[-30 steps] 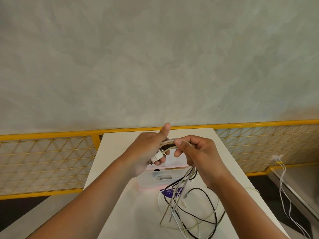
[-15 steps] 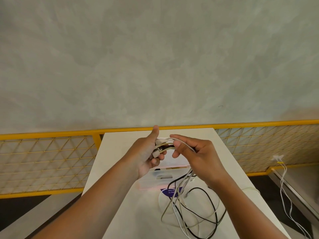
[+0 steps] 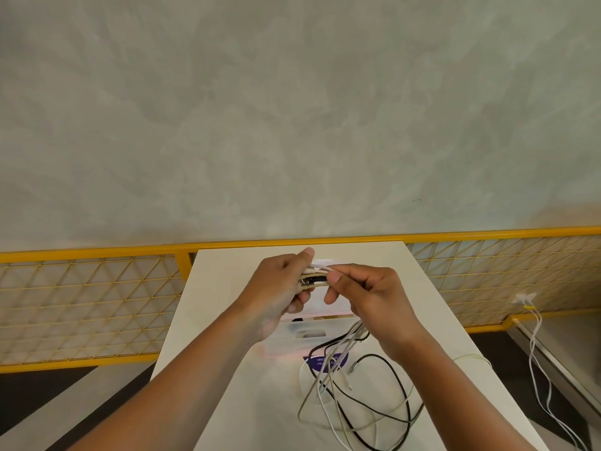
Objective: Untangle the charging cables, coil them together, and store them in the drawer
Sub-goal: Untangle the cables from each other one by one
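Observation:
Above the white table [image 3: 227, 369], my left hand [image 3: 279, 294] grips a bunch of cable ends [image 3: 313, 278], white, beige and black, with the thumb pointing up. My right hand [image 3: 367, 294] pinches the same strands just to the right of that bunch. From under my right hand the charging cables [image 3: 364, 402] hang down and lie in loose, crossing loops on the table, white and black. Below my hands stands a small translucent plastic drawer unit [image 3: 292, 336]; my hands partly hide it.
A round white disc with a purple label [image 3: 325, 361] lies under the cable loops. A yellow mesh railing [image 3: 91, 288] runs behind the table before a grey wall. At the right, white cords [image 3: 536, 353] hang from a plug.
Both hands have drawn closer together and shifted slightly back over the table. My right hand's fingers have slid along the strands to the bunch in my left hand.

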`<state>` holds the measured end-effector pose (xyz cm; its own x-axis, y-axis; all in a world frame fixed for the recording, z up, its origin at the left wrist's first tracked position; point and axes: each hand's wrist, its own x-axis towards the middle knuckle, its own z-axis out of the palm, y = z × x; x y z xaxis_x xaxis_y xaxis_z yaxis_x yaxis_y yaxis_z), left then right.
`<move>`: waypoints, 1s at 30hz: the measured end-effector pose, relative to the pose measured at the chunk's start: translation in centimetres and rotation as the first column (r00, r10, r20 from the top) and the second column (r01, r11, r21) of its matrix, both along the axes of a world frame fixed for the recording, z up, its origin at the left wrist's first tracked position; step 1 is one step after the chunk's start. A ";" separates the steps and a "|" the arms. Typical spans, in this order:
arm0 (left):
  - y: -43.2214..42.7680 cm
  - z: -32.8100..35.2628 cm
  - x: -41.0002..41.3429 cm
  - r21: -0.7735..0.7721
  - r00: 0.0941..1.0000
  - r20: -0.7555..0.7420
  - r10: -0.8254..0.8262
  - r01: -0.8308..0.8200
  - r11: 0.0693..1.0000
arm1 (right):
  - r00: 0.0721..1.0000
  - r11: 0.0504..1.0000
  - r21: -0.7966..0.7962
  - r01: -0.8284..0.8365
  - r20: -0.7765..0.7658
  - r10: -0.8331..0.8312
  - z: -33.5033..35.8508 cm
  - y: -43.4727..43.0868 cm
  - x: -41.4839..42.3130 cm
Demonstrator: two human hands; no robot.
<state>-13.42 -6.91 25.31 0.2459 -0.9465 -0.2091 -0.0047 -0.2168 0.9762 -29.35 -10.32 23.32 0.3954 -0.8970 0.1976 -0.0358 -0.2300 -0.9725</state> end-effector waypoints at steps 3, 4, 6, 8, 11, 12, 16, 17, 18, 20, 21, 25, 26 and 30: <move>-0.4 0.2 1.1 0.065 0.959 0.263 -0.103 0.089 0.994 | 0.999 0.999 0.004 -0.037 -0.007 0.037 -0.1 0.0 -0.3; -0.5 0.5 1.5 0.061 0.924 0.365 -0.113 0.097 0.993 | 0.999 0.999 0.004 -0.050 -0.010 0.050 -0.1 0.0 -0.4; -0.6 1.3 1.8 0.005 0.888 0.447 -0.113 0.124 0.992 | 0.997 0.997 -0.002 -0.082 -0.016 0.082 0.0 0.1 -0.4; -0.5 2.3 1.6 -0.023 0.857 0.479 -0.188 0.226 0.974 | 0.993 0.993 -0.011 -0.115 -0.008 0.115 0.2 0.3 -0.2; -0.3 2.8 0.6 0.053 0.742 0.553 -0.378 0.422 0.905 | 0.987 0.987 -0.043 -0.156 0.036 0.158 0.7 0.7 0.3; -0.2 2.8 0.3 0.075 0.726 0.544 -0.420 0.457 0.887 | 0.983 0.982 -0.070 -0.174 0.046 0.177 0.7 0.8 0.4; 0.2 2.0 -0.1 0.059 0.793 0.446 -0.416 0.438 0.897 | 0.978 0.976 -0.126 -0.178 0.085 0.190 0.4 1.0 0.6; 0.1 1.7 -0.1 0.060 0.809 0.437 -0.392 0.409 0.911 | 0.982 0.980 -0.133 -0.150 0.094 0.163 0.2 1.0 0.7; 0.1 1.4 -0.1 0.061 0.827 0.431 -0.362 0.373 0.926 | 0.986 0.983 -0.137 -0.118 0.104 0.133 -0.1 1.0 0.8; 0.0 1.1 -0.2 0.057 0.866 0.404 -0.296 0.299 0.953 | 0.990 0.989 -0.135 -0.069 0.112 0.084 -0.4 1.0 1.0; 0.0 1.0 -0.3 0.052 0.886 0.381 -0.263 0.264 0.963 | 0.993 0.990 -0.135 -0.046 0.106 0.060 -0.5 1.0 1.1; 0.3 0.6 -0.7 -0.014 0.936 0.325 -0.137 0.149 0.989 | 0.998 0.993 -0.118 0.033 0.050 -0.027 -0.8 0.8 1.2; 0.4 0.4 -0.8 -0.033 0.935 0.337 -0.114 0.133 0.991 | 0.999 0.996 -0.085 0.035 0.043 -0.032 -0.8 0.7 1.2; 0.6 -0.1 -0.6 -0.113 0.890 0.448 -0.083 0.148 0.983 | 0.999 0.998 0.054 -0.026 0.049 0.024 -0.2 0.5 0.6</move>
<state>-14.03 -6.26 25.19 0.1689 -0.9851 0.0316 -0.4570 -0.0499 0.8881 -28.72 -9.84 23.16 0.4090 -0.8970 0.1676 0.0163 -0.1764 -0.9842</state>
